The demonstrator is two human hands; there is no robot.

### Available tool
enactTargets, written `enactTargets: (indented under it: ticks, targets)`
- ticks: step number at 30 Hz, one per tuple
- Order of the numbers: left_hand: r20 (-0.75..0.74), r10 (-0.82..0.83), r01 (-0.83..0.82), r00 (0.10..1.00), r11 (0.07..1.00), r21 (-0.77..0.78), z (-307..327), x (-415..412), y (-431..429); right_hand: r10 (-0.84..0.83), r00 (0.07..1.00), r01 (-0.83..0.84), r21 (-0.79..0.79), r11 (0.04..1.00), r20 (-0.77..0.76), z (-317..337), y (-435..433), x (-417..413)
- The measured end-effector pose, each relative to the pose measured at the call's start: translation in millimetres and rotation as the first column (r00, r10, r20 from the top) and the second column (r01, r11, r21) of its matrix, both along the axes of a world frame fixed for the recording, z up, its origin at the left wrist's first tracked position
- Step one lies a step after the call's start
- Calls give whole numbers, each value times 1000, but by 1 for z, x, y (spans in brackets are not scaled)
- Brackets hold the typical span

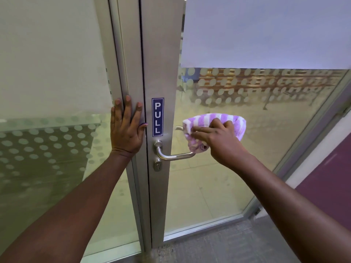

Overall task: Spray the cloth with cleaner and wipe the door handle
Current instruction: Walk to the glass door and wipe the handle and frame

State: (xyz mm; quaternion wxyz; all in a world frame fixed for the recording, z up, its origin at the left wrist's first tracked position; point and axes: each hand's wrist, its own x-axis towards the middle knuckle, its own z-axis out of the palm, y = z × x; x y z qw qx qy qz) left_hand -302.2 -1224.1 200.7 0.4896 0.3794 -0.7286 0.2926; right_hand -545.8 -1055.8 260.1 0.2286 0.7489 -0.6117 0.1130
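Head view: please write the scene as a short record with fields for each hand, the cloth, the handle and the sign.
left hand: flat, fingers spread, pressed on the grey metal door frame
right hand: gripping the purple and white striped cloth
cloth: bunched, its lower part touching the free end of the handle
silver metal lever handle: horizontal, keyhole below it
blue PULL sign: vertical, above the handle

Both forearms bare, no sleeves visible. Left hand (pixel 125 130): pale pink nail polish, no rings. Right hand (pixel 218 138): no jewellery seen.
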Motion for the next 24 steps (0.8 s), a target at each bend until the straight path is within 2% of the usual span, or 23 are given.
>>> enactTargets:
  ticks: [6,12,15,19,24]
  targets:
    - [-69,-55,62,996,993,103,7,-4,22,-21,957,48,-88,995,289,-15,18,1]
    - [-161,-150,172,975,977,129,6,-9,57,53,799,-9,-77,997,598,-33,31,7]
    - [-153,-222,248,963,952,178,-3,-13,76,78,667,-97,-17,995,741,-35,38,7]
    - [-155,-286,318,946,912,259,-15,-21,100,138,351,-188,-75,979,926,-27,56,10]
    - [-223,-338,402,914,825,397,-18,-38,140,113,182,-176,-81,981,977,-35,73,-3]
